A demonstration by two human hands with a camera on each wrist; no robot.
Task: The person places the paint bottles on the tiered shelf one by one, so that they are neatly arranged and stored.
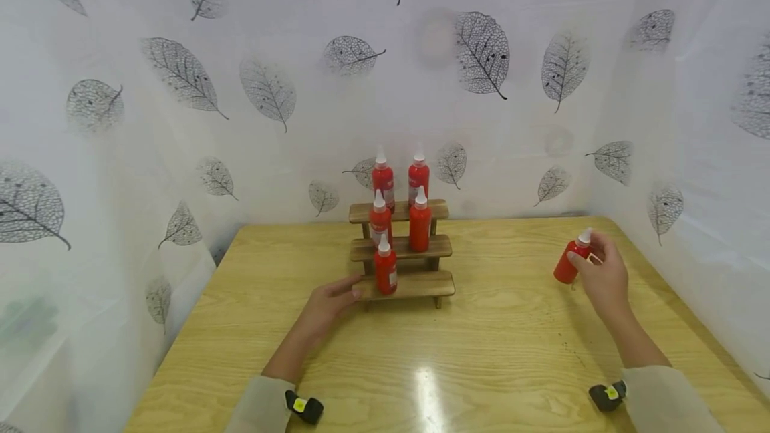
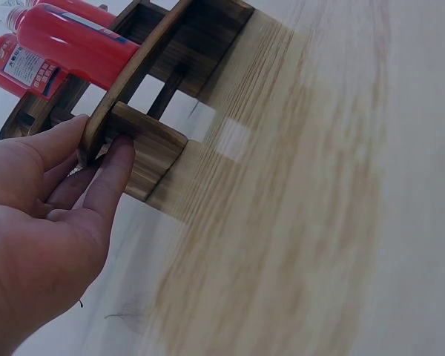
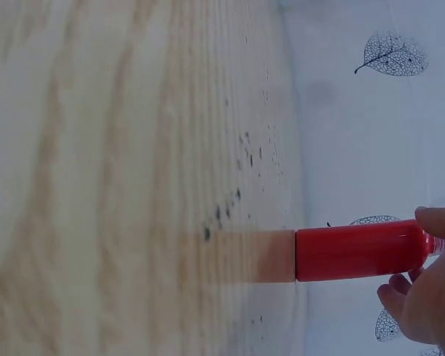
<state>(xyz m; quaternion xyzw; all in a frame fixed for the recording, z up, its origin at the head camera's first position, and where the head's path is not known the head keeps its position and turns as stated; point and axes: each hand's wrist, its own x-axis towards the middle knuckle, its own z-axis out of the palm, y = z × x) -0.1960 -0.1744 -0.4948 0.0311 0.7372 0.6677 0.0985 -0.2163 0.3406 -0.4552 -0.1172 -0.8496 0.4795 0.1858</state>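
At the right of the table, my right hand [image 1: 605, 280] holds a red squeeze bottle [image 1: 567, 264] with a white nozzle cap, fingers and thumb around its upper part. In the right wrist view the bottle [image 3: 360, 251] has its base at the tabletop, with its reflection right beside it; I cannot tell if it touches. My left hand [image 1: 325, 306] pinches the left end of the lowest step of a three-step wooden display rack [image 1: 424, 284], thumb above and fingers below in the left wrist view. One red bottle [image 1: 386, 272] stands on that step's left half.
Two red bottles [image 1: 420, 227] stand on the middle step and two more [image 1: 418, 178] on the top step. A leaf-patterned white curtain [image 1: 337, 5] closes off the back and sides of the wooden table [image 1: 499, 353]. Each wrist wears a small black device [image 1: 309, 408].
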